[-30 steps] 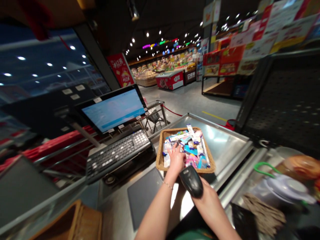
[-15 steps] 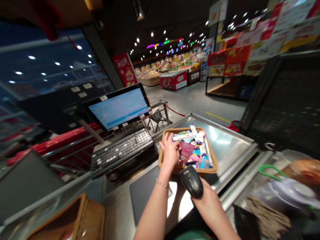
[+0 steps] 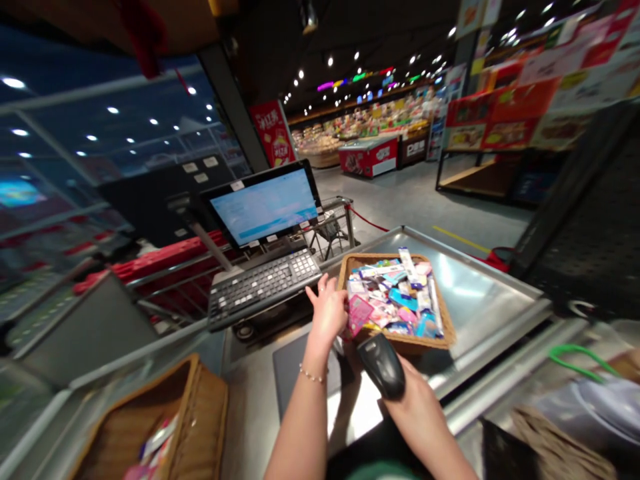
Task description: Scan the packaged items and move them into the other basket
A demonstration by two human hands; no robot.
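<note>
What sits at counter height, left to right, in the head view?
Wicker basket → keyboard → left hand → tray of packets → green handle

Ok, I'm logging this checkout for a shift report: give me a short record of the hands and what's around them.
left hand: at the rim of a wicker basket, beside a pink packet
right hand: holding a black handheld barcode scanner
basket contents: small colourful packets
basket on: steel counter
nearby: keyboard, monitor
</note>
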